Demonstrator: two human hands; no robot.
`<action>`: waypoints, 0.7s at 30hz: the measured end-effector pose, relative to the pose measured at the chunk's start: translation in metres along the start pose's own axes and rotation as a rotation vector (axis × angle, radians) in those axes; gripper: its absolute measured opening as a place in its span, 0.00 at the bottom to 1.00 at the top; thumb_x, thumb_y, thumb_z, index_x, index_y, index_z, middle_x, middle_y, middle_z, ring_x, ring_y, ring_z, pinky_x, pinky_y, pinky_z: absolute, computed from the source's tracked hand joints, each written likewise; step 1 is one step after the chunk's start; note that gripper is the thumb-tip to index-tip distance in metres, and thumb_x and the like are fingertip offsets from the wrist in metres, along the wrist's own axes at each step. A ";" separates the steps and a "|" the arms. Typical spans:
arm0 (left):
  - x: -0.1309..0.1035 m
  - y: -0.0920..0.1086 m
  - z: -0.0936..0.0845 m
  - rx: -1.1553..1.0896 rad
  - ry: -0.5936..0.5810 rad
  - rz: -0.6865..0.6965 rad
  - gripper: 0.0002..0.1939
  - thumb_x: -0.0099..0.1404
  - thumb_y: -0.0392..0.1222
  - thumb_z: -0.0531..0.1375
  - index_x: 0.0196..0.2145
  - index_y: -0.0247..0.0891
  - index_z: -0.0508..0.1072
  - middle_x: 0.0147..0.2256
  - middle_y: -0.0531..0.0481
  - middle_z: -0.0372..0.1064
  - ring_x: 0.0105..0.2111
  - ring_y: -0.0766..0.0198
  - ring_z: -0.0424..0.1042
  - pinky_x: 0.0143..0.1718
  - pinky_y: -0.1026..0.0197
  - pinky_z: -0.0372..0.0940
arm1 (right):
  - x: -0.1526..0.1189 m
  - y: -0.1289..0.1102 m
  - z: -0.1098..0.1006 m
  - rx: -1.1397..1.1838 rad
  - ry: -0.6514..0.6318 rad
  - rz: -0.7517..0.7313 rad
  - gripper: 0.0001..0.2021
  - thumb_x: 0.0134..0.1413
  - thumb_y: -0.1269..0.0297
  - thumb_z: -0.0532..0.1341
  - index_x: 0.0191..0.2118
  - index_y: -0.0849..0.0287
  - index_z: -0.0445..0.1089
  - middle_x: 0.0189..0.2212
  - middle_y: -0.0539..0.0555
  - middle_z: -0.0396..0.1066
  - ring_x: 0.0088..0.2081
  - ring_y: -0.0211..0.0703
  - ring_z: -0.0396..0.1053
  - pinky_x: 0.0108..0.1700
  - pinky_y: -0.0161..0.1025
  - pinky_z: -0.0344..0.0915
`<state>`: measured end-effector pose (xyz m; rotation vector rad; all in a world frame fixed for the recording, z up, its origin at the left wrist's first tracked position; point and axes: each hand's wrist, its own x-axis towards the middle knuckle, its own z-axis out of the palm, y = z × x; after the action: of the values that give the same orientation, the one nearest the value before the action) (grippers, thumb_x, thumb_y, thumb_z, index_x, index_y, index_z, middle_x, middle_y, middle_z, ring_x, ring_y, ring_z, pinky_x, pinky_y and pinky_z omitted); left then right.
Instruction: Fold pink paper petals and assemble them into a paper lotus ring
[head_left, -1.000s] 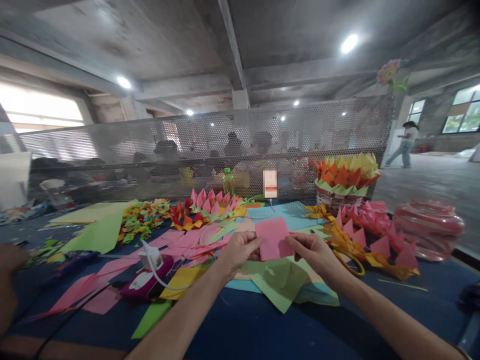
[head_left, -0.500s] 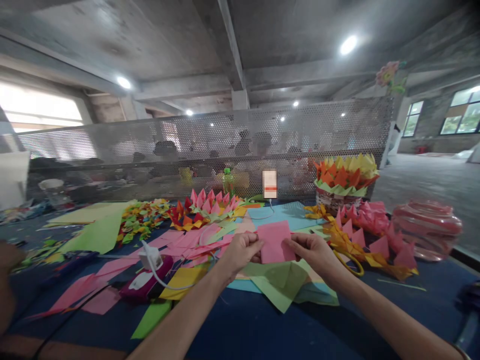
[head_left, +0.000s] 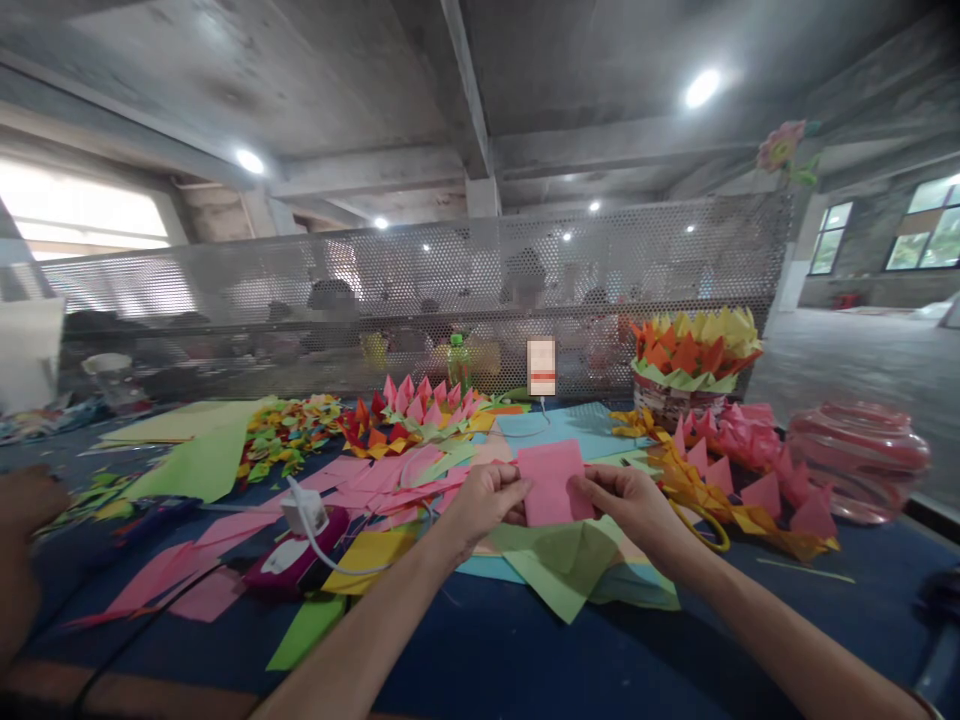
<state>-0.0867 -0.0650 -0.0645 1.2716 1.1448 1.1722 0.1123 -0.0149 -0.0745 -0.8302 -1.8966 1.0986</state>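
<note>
A pink paper square [head_left: 555,484] is held upright between my two hands above the table. My left hand [head_left: 491,500] pinches its left edge between thumb and fingers. On the right edge, my right hand [head_left: 619,495] grips it the same way. Below the square lie a light green sheet [head_left: 559,575] and blue paper [head_left: 652,588]. Pink paper strips [head_left: 390,475] spread to the left of my left hand. Beyond my right hand runs a row of folded pink and orange paper points [head_left: 757,495].
A purple power strip [head_left: 296,560] with a white plug stands at left. Further back are a folded-paper lotus [head_left: 427,405], a green-capped bottle [head_left: 458,365] and a paper-topped basket [head_left: 694,360]. A clear pink jar [head_left: 859,460] sits right. Another person's hand [head_left: 34,500] shows at the left edge.
My hands keep the same hold on the pink paper square. The other person's hand at the left edge has come further into view. The whole view has shifted slightly.
</note>
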 end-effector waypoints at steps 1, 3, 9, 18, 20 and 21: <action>0.000 0.000 0.000 0.000 -0.003 0.000 0.18 0.50 0.52 0.64 0.25 0.32 0.70 0.24 0.49 0.71 0.23 0.67 0.70 0.30 0.64 0.66 | 0.000 -0.001 0.000 -0.006 -0.001 0.003 0.17 0.53 0.51 0.55 0.23 0.60 0.65 0.19 0.47 0.58 0.23 0.34 0.54 0.26 0.33 0.52; 0.000 0.000 0.000 0.004 -0.004 -0.003 0.17 0.49 0.52 0.64 0.25 0.32 0.70 0.24 0.49 0.71 0.24 0.67 0.71 0.30 0.63 0.66 | 0.000 -0.002 0.000 -0.013 -0.002 -0.003 0.18 0.53 0.50 0.55 0.23 0.60 0.64 0.19 0.47 0.58 0.23 0.34 0.55 0.26 0.33 0.52; 0.000 0.000 0.000 0.004 -0.001 -0.006 0.18 0.49 0.52 0.64 0.25 0.32 0.70 0.24 0.49 0.71 0.24 0.67 0.71 0.30 0.64 0.66 | 0.000 -0.002 -0.001 -0.032 -0.019 -0.025 0.18 0.55 0.52 0.54 0.22 0.60 0.64 0.18 0.47 0.58 0.23 0.34 0.54 0.27 0.33 0.52; 0.000 0.001 0.000 -0.001 0.000 -0.011 0.18 0.48 0.52 0.65 0.24 0.32 0.69 0.23 0.49 0.71 0.23 0.67 0.71 0.29 0.65 0.66 | 0.001 0.003 -0.001 -0.020 -0.003 -0.033 0.18 0.54 0.51 0.55 0.23 0.60 0.65 0.19 0.47 0.58 0.23 0.34 0.54 0.26 0.33 0.51; -0.001 0.001 0.001 -0.006 0.004 -0.016 0.18 0.48 0.52 0.65 0.23 0.32 0.69 0.23 0.50 0.70 0.23 0.67 0.70 0.29 0.64 0.66 | 0.001 0.004 -0.001 -0.022 0.008 -0.032 0.18 0.53 0.50 0.55 0.24 0.60 0.66 0.20 0.47 0.58 0.23 0.34 0.54 0.25 0.32 0.51; -0.001 0.001 0.001 -0.010 0.006 -0.015 0.18 0.48 0.52 0.65 0.23 0.32 0.69 0.22 0.50 0.70 0.22 0.67 0.70 0.29 0.64 0.66 | 0.001 0.004 -0.001 -0.023 0.012 -0.030 0.17 0.53 0.51 0.55 0.24 0.60 0.66 0.20 0.47 0.58 0.23 0.34 0.54 0.25 0.32 0.51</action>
<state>-0.0861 -0.0659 -0.0632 1.2503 1.1494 1.1702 0.1130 -0.0116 -0.0775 -0.8167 -1.9092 1.0537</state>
